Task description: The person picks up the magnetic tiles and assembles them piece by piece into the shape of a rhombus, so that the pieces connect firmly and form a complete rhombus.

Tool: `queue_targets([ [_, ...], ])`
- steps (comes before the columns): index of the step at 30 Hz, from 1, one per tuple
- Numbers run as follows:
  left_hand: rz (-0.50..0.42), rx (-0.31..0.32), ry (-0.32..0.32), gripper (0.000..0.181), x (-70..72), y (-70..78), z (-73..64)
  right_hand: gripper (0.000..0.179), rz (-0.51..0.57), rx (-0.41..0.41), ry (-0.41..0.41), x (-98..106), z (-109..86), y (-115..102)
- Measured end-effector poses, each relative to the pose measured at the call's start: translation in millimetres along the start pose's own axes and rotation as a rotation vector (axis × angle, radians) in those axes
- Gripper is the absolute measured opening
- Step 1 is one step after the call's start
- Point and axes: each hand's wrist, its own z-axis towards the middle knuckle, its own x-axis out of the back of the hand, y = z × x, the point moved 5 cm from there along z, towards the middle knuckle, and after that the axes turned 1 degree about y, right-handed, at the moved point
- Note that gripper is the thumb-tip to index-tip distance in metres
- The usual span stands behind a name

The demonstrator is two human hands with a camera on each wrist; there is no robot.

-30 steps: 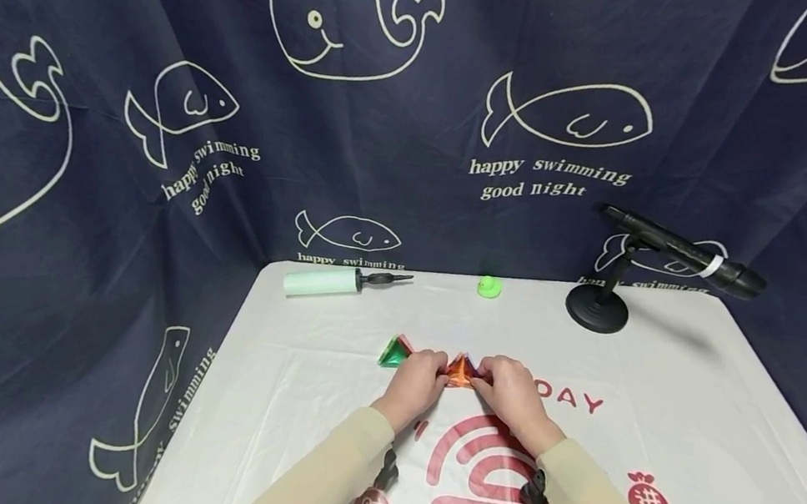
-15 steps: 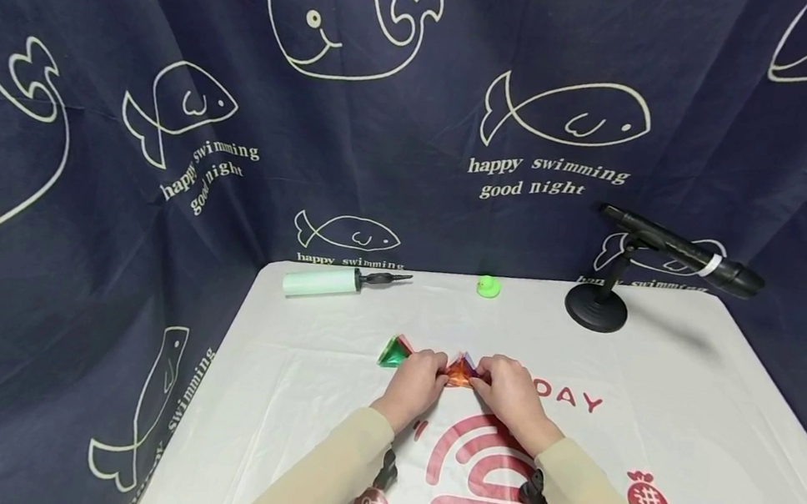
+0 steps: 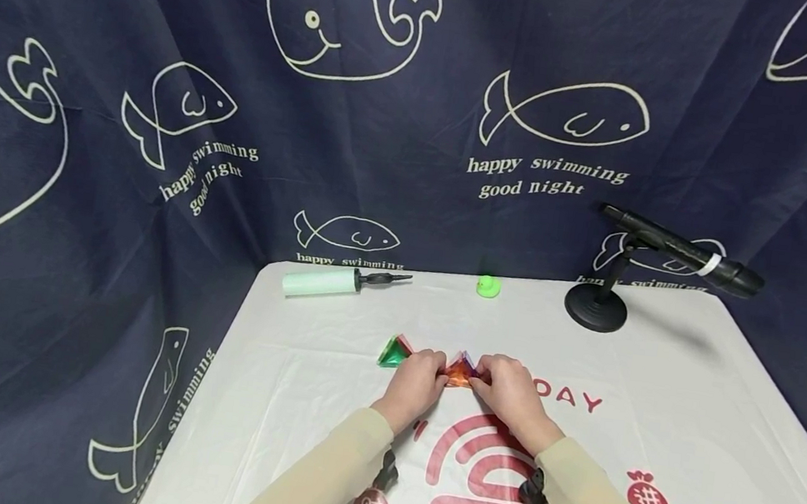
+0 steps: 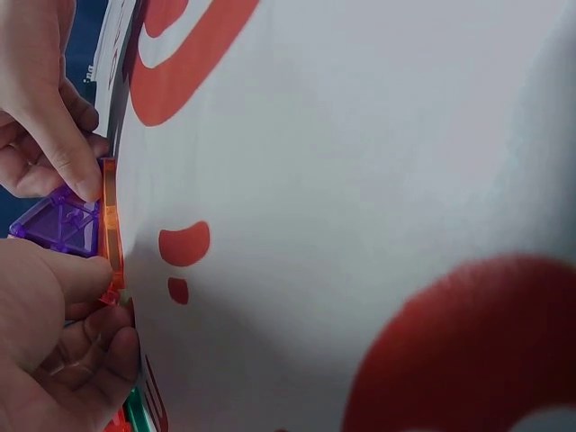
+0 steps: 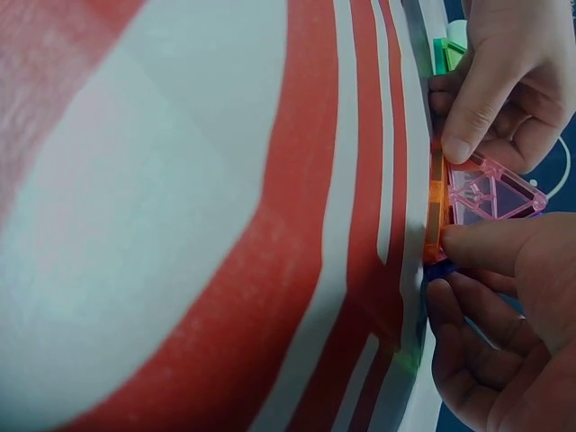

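Observation:
Between the two hands stands a small pyramid of translucent triangular magnetic tiles. Its orange tile (image 3: 461, 373) faces the person. A purple tile (image 4: 56, 225) shows in the left wrist view and a pink tile (image 5: 493, 193) in the right wrist view. My left hand (image 3: 420, 377) pinches the pyramid's left side, thumb against the orange tile's edge. From the right, my right hand (image 3: 508, 388) pinches the opposite side the same way. Just left of the left hand sits another tile group, with a green tile (image 3: 393, 354) and a red one, partly hidden by that hand.
A pale green hand pump (image 3: 322, 282) lies at the table's back left. Near the back edge is a green toy duck (image 3: 488, 287). A black microphone (image 3: 690, 255) on a round-based stand is at back right. The white cloth (image 3: 309, 408) has red prints.
Both hands stay at the pyramid with almost no movement. The orange tile's tilt seems to shift very slightly; the other objects have not moved.

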Motion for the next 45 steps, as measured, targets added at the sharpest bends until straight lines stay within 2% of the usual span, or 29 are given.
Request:
queue_targets([
  [10, -0.009, 0.004, 0.008, 0.021, 1.3, 1.1, -1.0, 0.024, 0.009, -0.013, -0.013, 1.1, 0.6, 0.5],
  [21, -0.037, 0.013, 0.025, 0.016, 0.4, -5.1, -0.3, 0.02, 0.013, 0.009, -0.007, 6.3, -0.1, -1.1],
  [24, -0.041, 0.01, 0.036, 0.02, 1.7, -5.3, -0.9, 0.02, 0.0, -0.025, -0.039, 7.3, 0.1, 0.5],
  [27, -0.044, 0.014, 0.032, 0.029, 3.9, -6.1, -3.1, 0.027, -0.007, -0.05, -0.051, 9.7, -0.7, 2.4],
  [31, -0.06, -0.023, 0.053, 0.031, 16.3, -9.6, -5.0, 0.039, 0.002, -0.053, -0.033, 11.9, 0.4, 5.9],
  [35, -0.056, -0.124, 0.141, 0.02, 41.7, -16.5, -4.9, 0.041, 0.023, -0.051, -0.027, 12.4, 6.5, 9.1],
  [37, -0.05, -0.152, 0.19, 0.014, 54.5, -22.9, -4.8, 0.038, 0.037, -0.043, -0.028, 13.3, 9.8, 9.2],
  [39, -0.052, -0.151, 0.227, 0.011, 64.8, -31.6, -4.6, 0.032, 0.042, -0.032, -0.032, 13.7, 13.0, 9.0],
  [41, -0.048, -0.123, 0.246, 0.009, 72.0, -42.4, -4.4, 0.025, 0.042, -0.019, -0.044, 13.5, 15.6, 8.5],
  [45, -0.036, -0.038, 0.236, 0.006, 78.0, -63.9, -5.1, 0.017, 0.033, -0.022, -0.081, 10.7, 19.7, 9.0],
])
